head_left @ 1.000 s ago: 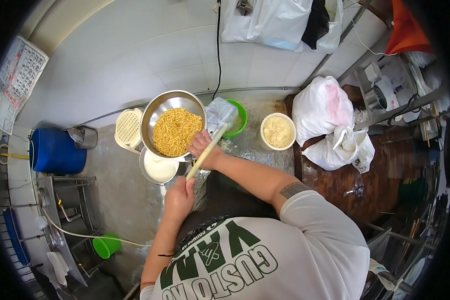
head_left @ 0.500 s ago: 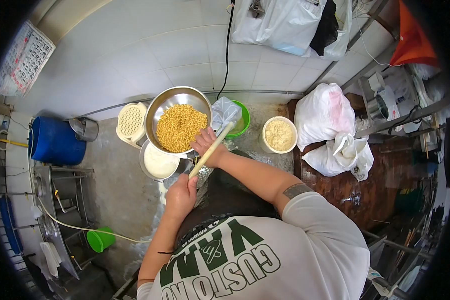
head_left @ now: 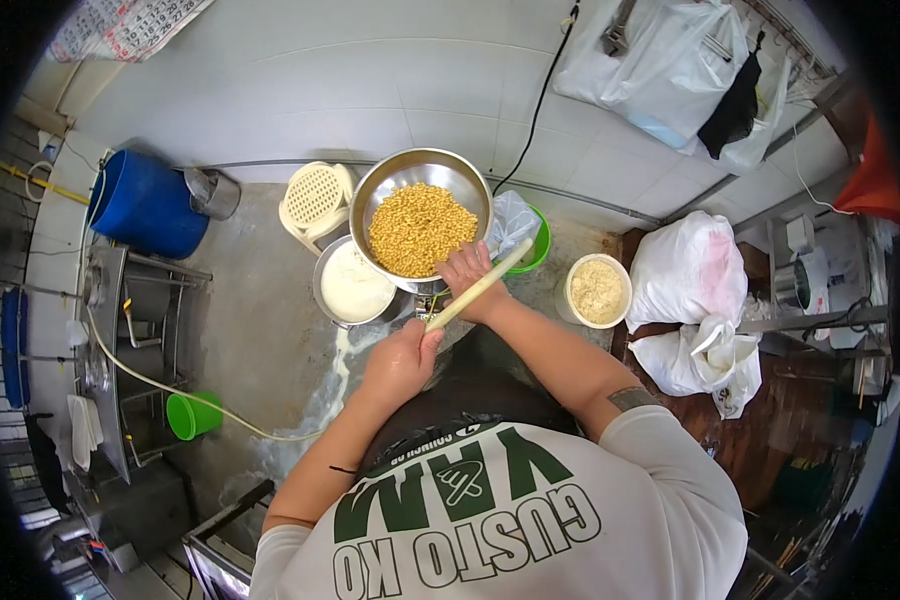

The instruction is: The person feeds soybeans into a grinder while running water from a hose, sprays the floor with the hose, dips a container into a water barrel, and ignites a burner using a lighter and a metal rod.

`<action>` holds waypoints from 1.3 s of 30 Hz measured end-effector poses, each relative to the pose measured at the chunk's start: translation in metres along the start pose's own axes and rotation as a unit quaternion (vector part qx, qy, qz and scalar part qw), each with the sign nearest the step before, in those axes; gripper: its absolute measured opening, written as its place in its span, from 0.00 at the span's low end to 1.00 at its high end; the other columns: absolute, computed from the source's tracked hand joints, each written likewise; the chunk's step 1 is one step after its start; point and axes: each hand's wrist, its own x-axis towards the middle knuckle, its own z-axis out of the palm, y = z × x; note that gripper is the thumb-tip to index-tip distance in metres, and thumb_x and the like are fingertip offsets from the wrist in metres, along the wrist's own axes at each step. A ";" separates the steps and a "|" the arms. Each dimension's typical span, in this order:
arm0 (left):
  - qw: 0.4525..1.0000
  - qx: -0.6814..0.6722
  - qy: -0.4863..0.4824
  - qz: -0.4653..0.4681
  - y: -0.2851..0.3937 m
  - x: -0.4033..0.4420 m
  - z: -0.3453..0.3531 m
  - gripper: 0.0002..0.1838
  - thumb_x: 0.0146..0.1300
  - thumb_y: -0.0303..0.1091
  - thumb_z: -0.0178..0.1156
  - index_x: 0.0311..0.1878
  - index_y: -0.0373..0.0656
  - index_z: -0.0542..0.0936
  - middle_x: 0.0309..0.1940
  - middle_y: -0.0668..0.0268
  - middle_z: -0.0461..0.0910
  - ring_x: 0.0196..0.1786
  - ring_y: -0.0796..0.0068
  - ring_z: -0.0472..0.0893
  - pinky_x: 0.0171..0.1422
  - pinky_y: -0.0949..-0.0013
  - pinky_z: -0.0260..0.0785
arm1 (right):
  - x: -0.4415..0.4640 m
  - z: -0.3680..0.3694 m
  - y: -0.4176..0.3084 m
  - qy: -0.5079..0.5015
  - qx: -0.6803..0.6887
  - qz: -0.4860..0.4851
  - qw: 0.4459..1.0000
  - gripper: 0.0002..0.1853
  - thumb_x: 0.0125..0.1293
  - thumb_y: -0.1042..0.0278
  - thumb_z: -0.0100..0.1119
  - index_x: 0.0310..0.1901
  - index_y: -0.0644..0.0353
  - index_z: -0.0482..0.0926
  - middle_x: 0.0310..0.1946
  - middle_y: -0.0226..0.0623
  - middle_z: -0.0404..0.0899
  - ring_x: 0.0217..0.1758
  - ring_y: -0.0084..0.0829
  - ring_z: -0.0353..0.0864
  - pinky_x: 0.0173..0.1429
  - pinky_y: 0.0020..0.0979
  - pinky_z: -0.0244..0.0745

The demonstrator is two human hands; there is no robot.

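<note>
My left hand [head_left: 402, 360] is closed round the lower end of a pale, smooth wooden stick [head_left: 482, 290]. The stick slants up to the right, passing over my right hand [head_left: 473, 282]. The fingers of my right hand are stretched out at the near rim of a steel bowl [head_left: 462, 172], close to the yellow beans [head_left: 418, 228] inside it. Under the bowl some equipment is mostly hidden. Beside it on the left stands a metal pot [head_left: 322, 300] holding a creamy white liquid [head_left: 357, 286].
A cream plastic stool [head_left: 315, 192] and a blue barrel [head_left: 145, 205] stand to the left. On the right are a green tub [head_left: 542, 240], a white bucket [head_left: 626, 290] of pale crumbly matter and white sacks [head_left: 685, 270]. A hose [head_left: 230, 415] crosses the wet floor.
The view has shifted, so the bowl and surroundings sit further right. Both hands keep much the same pose, with the stick still in my left hand and across my right.
</note>
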 end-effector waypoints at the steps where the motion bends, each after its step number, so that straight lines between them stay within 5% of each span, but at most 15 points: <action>1: 1.000 -0.002 0.008 0.009 0.000 0.000 0.000 0.17 0.78 0.45 0.57 0.38 0.39 0.75 0.28 0.44 0.80 0.34 0.34 0.81 0.37 0.41 0.71 | 0.000 -0.001 0.000 -0.004 0.008 0.001 1.000 0.34 0.67 0.54 0.61 0.72 0.57 0.70 0.73 0.53 0.66 0.84 0.60 0.52 0.87 0.63 0.35; 5: 1.000 -0.004 0.008 0.015 0.002 0.000 -0.002 0.17 0.77 0.46 0.58 0.38 0.40 0.75 0.29 0.45 0.81 0.34 0.36 0.82 0.38 0.41 0.73 | 0.002 0.005 0.002 0.012 -0.004 -0.003 1.000 0.34 0.67 0.53 0.61 0.73 0.57 0.70 0.73 0.53 0.66 0.84 0.60 0.53 0.87 0.62 0.34; 7: 1.000 -0.005 0.009 0.014 0.002 0.001 -0.001 0.18 0.77 0.46 0.58 0.38 0.40 0.75 0.29 0.46 0.81 0.34 0.36 0.82 0.38 0.41 0.73 | 0.003 0.003 0.000 -0.023 0.003 0.012 1.000 0.45 0.61 0.49 0.73 0.77 0.55 0.65 0.75 0.53 0.62 0.85 0.59 0.49 0.87 0.63 0.33; 14: 0.999 -0.025 0.017 0.020 0.001 0.000 0.002 0.18 0.79 0.45 0.57 0.37 0.40 0.74 0.28 0.43 0.79 0.34 0.33 0.80 0.35 0.42 0.70 | 0.003 0.002 0.000 -0.033 0.004 0.017 0.999 0.46 0.62 0.48 0.73 0.78 0.56 0.63 0.76 0.52 0.61 0.86 0.58 0.47 0.87 0.62 0.31; 17: 1.000 -0.026 0.006 0.006 0.003 0.000 0.001 0.18 0.79 0.45 0.57 0.37 0.39 0.74 0.28 0.42 0.78 0.34 0.32 0.79 0.36 0.41 0.69 | 0.001 0.000 -0.001 -0.003 0.010 0.008 1.000 0.33 0.68 0.53 0.60 0.72 0.58 0.70 0.74 0.55 0.65 0.84 0.60 0.52 0.87 0.64 0.32; 20: 1.000 -0.005 -0.006 -0.001 0.002 0.000 0.001 0.19 0.78 0.47 0.57 0.38 0.40 0.74 0.27 0.44 0.80 0.34 0.33 0.81 0.37 0.40 0.71 | 0.004 0.007 0.001 -0.015 -0.006 0.023 1.000 0.45 0.60 0.48 0.73 0.76 0.57 0.67 0.73 0.52 0.66 0.84 0.59 0.52 0.87 0.63 0.34; 26: 1.000 -0.007 -0.008 -0.008 -0.001 -0.001 0.004 0.19 0.78 0.47 0.57 0.38 0.39 0.74 0.27 0.42 0.80 0.34 0.31 0.80 0.37 0.39 0.70 | 0.001 0.009 0.003 0.020 0.011 0.000 1.000 0.42 0.59 0.46 0.71 0.72 0.58 0.71 0.70 0.53 0.69 0.83 0.59 0.55 0.87 0.63 0.38; 31: 1.000 -0.018 -0.008 -0.007 0.002 0.000 0.001 0.19 0.79 0.46 0.57 0.37 0.39 0.74 0.27 0.41 0.80 0.34 0.31 0.80 0.36 0.39 0.70 | 0.001 0.005 0.002 -0.008 0.002 0.002 1.000 0.33 0.69 0.53 0.58 0.73 0.58 0.70 0.71 0.54 0.68 0.84 0.59 0.52 0.87 0.61 0.35; 39: 1.000 -0.013 -0.011 -0.010 0.003 -0.001 0.001 0.19 0.78 0.46 0.57 0.37 0.39 0.74 0.27 0.41 0.80 0.33 0.30 0.79 0.36 0.39 0.69 | -0.001 0.003 0.001 -0.005 0.015 0.004 1.000 0.33 0.69 0.55 0.56 0.74 0.58 0.70 0.72 0.53 0.67 0.84 0.58 0.52 0.88 0.61 0.33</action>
